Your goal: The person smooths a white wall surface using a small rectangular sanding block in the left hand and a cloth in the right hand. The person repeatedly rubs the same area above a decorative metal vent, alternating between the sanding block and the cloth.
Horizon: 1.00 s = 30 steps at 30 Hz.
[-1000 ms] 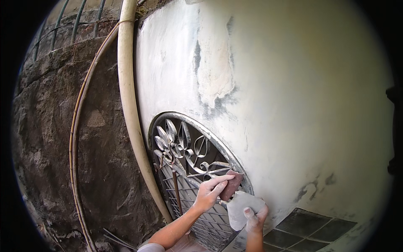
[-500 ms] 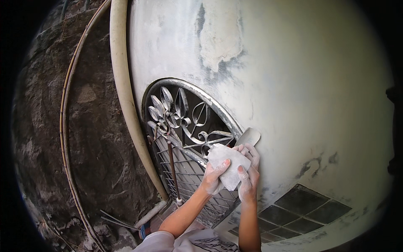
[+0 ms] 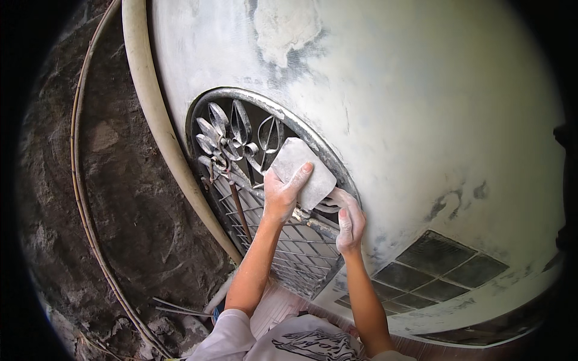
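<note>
My left hand (image 3: 280,195), coated in white dust, grips a flat whitish plate (image 3: 304,171) with angled corners. Its thumb presses on the plate's face, and its other fingers are hidden behind. My right hand (image 3: 350,222), also dusty, is at the plate's lower right edge. The fingers there are curled toward the plate's back with the thumb drawn in; whatever they hold is hidden. Behind both hands is an arched opening in the wall with a metal grille (image 3: 239,129) of leaf-shaped scrolls, its rim (image 3: 265,99) worn and spotted white.
A smooth pale wall (image 3: 433,132) with patchy grey marks fills the right side. Dark square tiles (image 3: 436,253) are set low in it. Left of the grille runs a thick pale pipe (image 3: 158,120), then a rough dark wall (image 3: 120,198) with a thin cable (image 3: 79,168).
Both hands and the plate appear higher and farther left in view, which has itself shifted. My right hand has come off the plate's face; the metal blade beside it is out of sight.
</note>
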Each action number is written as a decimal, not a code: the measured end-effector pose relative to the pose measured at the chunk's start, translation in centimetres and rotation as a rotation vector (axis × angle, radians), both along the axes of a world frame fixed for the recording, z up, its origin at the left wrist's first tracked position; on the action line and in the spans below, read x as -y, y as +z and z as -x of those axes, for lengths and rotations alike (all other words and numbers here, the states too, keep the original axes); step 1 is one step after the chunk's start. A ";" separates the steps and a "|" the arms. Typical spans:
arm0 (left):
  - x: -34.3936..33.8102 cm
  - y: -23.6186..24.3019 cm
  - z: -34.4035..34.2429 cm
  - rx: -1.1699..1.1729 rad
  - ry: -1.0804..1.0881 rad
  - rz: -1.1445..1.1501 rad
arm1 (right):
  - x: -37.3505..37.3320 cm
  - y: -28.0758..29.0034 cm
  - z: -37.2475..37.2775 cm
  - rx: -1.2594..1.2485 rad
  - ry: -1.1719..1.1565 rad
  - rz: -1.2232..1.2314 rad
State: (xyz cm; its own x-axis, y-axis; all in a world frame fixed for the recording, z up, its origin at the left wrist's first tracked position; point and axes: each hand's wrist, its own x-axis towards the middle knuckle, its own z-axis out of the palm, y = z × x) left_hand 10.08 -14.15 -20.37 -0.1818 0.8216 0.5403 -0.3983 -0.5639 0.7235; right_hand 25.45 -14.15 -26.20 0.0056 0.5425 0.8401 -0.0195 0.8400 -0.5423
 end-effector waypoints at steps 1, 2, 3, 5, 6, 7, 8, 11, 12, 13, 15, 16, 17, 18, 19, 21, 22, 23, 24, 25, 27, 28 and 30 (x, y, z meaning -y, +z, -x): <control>0.5 0.4 -0.2 -0.122 0.048 0.020 | 0.4 0.8 0.4 -0.152 0.126 0.131; 0.8 0.8 -0.1 -0.187 0.114 -0.014 | 0.7 1.6 0.7 -0.284 0.276 0.252; 1.3 1.0 -0.1 -0.326 0.133 -0.014 | 0.9 2.5 0.5 -0.336 0.293 0.256; 1.8 1.1 0.0 -0.359 0.094 0.007 | 1.2 4.3 0.2 -0.276 0.297 0.310; 2.1 0.8 -0.2 -0.357 0.015 0.002 | 1.5 5.1 0.1 -0.262 0.285 0.340; 2.2 0.6 -0.1 -0.192 -0.137 0.010 | 1.7 5.8 0.0 -0.334 0.300 0.353; 2.4 0.1 -0.4 -0.022 -0.328 -0.024 | 1.9 6.4 0.0 -0.370 0.334 0.344; 2.3 -1.2 -1.3 0.317 -0.612 -0.108 | 2.6 7.6 0.6 -0.513 0.425 0.342; 2.2 -1.5 -1.8 0.445 -0.665 -0.150 | 2.7 7.9 1.0 -0.531 0.452 0.412; 2.1 -1.8 -2.5 0.512 -0.732 -0.185 | 2.8 8.1 1.5 -0.548 0.489 0.448; 1.9 -2.3 -3.1 0.612 -0.663 -0.186 | 2.9 8.4 2.4 -0.544 0.443 0.432; 1.8 -2.4 -3.3 0.546 -0.601 -0.191 | 2.8 8.5 2.7 -0.552 0.369 0.405; 1.7 -2.5 -3.3 0.516 -0.500 -0.158 | 2.7 8.5 3.0 -0.548 0.307 0.376; 1.7 -2.6 -3.4 0.431 -0.424 -0.126 | 2.5 8.5 3.2 -0.565 0.226 0.355; 1.6 -2.5 -3.3 0.345 -0.349 -0.094 | 2.4 8.5 3.5 -0.550 0.216 0.341; 1.6 -2.2 -3.4 0.318 -0.328 -0.170 | 2.2 8.3 4.0 -0.565 0.146 0.336; 1.6 -2.0 -3.5 0.306 -0.318 -0.205 | 2.0 8.2 4.3 -0.563 0.146 0.316; 1.6 -1.7 -3.7 0.264 -0.299 -0.195 | 1.8 8.1 4.5 -0.556 0.135 0.303; 1.7 -1.3 -3.8 0.297 -0.324 -0.226 | 1.5 7.9 4.7 -0.546 0.144 0.264; 1.8 -1.0 -4.0 0.306 -0.325 -0.247 | 1.3 7.7 4.8 -0.527 0.100 0.273; 2.0 -0.1 -4.0 0.361 -0.393 -0.256 | 0.7 7.5 4.9 -0.496 0.068 0.215; 2.2 0.4 -3.9 0.275 -0.326 -0.202 | 0.3 7.4 4.9 -0.466 0.053 0.204; 2.5 1.3 -3.2 0.128 -0.177 -0.124 | -0.4 7.6 4.7 -0.435 0.053 0.099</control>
State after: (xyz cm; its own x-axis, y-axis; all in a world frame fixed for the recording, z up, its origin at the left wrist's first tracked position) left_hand 13.24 -16.64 -19.02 -0.1139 0.7757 0.6207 -0.5827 -0.5582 0.5907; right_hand 20.79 -13.74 -18.63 0.3165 0.6294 0.7097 -0.3052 0.7759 -0.5521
